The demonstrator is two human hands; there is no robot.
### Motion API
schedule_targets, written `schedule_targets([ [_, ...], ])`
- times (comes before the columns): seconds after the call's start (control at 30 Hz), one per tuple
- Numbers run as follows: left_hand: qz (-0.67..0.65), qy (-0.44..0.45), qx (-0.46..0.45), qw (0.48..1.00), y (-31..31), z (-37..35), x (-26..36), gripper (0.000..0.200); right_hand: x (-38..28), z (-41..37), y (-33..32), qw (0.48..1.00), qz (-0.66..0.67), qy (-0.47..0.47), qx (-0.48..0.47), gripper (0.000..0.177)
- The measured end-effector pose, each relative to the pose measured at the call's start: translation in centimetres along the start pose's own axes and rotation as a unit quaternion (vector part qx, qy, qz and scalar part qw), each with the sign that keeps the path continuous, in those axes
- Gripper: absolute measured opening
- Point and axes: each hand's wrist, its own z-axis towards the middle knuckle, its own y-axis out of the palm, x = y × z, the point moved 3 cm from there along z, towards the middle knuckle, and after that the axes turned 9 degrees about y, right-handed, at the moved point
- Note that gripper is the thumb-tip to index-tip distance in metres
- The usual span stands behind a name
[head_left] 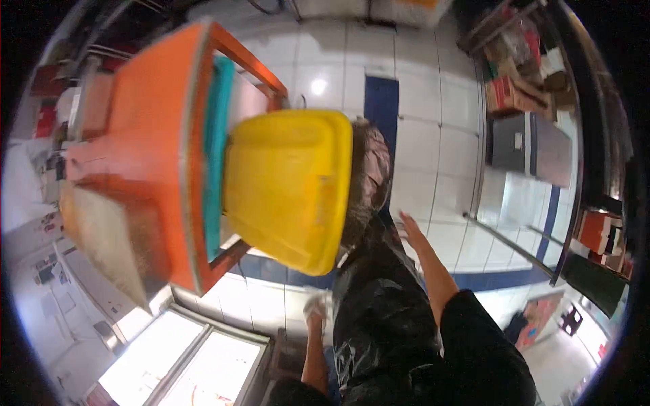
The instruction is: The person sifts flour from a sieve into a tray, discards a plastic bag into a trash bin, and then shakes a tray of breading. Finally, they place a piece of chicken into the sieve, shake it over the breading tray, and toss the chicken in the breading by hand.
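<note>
A yellow plastic lid (288,189) stands tilted beside the orange table, with a crinkled black plastic bag (369,179) along its right side. My right hand (409,233) is just beyond the lower end of that bag, its fingers stretched out and holding nothing visible. My left hand (315,310) hangs low, below the lid and apart from it; it is pale and smeared by motion, so I cannot tell what its fingers hold. Shiny black plastic (379,311) covers the front of my body between both arms.
An orange table (145,115) with a teal panel (218,155) fills the left side. Below it stands a lit glass-topped cabinet (183,358). At right, a metal rack holds a cardboard box (508,98) and a grey container (531,149). White tiles (420,149) cover the floor.
</note>
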Motion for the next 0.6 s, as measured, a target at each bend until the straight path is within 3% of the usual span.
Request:
schedule_targets([
  [0.03,0.134,-0.126,-0.106,0.977,-3.3,-1.9,8.0,0.028,4.9,2.4,-4.5,0.996,0.052,0.056,0.036,0.060],
  [0.07,0.053,-0.115,-0.036,0.991,-3.3,-4.7,0.5,0.031,3.5,-1.8,-5.5,0.992,0.023,0.097,0.077,0.049],
  [0.1,0.096,-0.099,-0.051,0.989,-4.5,-6.6,2.7,0.033,10.0,3.2,-11.9,0.984,-0.080,0.080,0.138,0.045],
  [0.13,-0.313,-0.269,0.086,0.907,-6.6,-9.3,10.7,0.034,8.1,-2.8,-12.0,0.982,-0.115,0.067,0.135,0.041],
  [0.17,-0.416,-0.192,0.085,0.885,-8.1,-10.7,17.4,0.032,7.7,-7.0,-12.3,0.982,-0.057,0.068,0.166,0.039],
  [0.2,-0.326,-0.269,0.082,0.903,-8.5,-11.8,18.0,0.031,9.6,-7.4,-14.9,0.981,-0.120,0.033,0.149,0.036],
  [0.23,-0.233,-0.346,0.081,0.905,-8.9,-13.7,18.2,0.030,8.3,-11.7,-14.4,0.976,-0.133,0.064,0.161,0.036],
  [0.27,-0.168,-0.263,0.039,0.949,-7.7,-14.9,14.6,0.030,8.5,-13.3,-15.1,0.975,-0.148,0.057,0.158,0.033],
  [0.3,-0.091,-0.172,0.008,0.981,-6.9,-16.0,11.9,0.029,15.2,-5.4,-22.4,0.882,-0.458,-0.041,0.108,0.034],
  [0.33,-0.016,-0.083,-0.007,0.996,-6.3,-17.3,9.8,0.029,10.3,-12.9,-18.8,0.901,-0.401,0.037,0.160,0.036],
  [0.37,-0.031,-0.091,0.017,0.995,-5.3,-17.4,8.3,0.027,9.8,-13.9,-18.9,0.904,-0.415,-0.069,0.069,0.035],
  [0.4,-0.047,-0.100,0.049,0.993,-4.9,-17.0,9.3,0.026,8.5,-16.6,-16.8,0.980,-0.193,-0.016,0.040,0.034],
  [0.43,-0.346,-0.342,0.093,0.868,-6.8,-17.7,17.0,0.032,7.1,-12.9,-17.0,0.870,-0.489,-0.004,0.064,0.029],
  [0.47,-0.381,-0.329,0.150,0.851,-7.0,-16.7,17.3,0.032,5.6,-13.7,-15.9,0.962,-0.267,-0.065,0.003,0.020],
  [0.5,-0.435,-0.238,0.129,0.859,-7.4,-16.0,17.2,0.035,0.6,-18.0,-9.2,0.916,-0.388,-0.021,0.096,0.018],
  [0.53,-0.473,-0.144,0.100,0.864,-6.8,-15.6,17.6,0.038,-2.2,-19.2,-5.2,0.884,-0.447,-0.115,0.081,0.021],
  [0.57,-0.454,-0.191,0.130,0.860,-9.0,-13.7,21.7,0.041,-0.8,-9.7,-6.1,0.841,-0.501,-0.176,0.102,0.023],
  [0.6,-0.427,-0.238,0.150,0.859,-12.0,-12.6,26.7,0.044,-2.5,-9.0,-2.5,0.798,-0.541,-0.265,0.010,0.024],
])
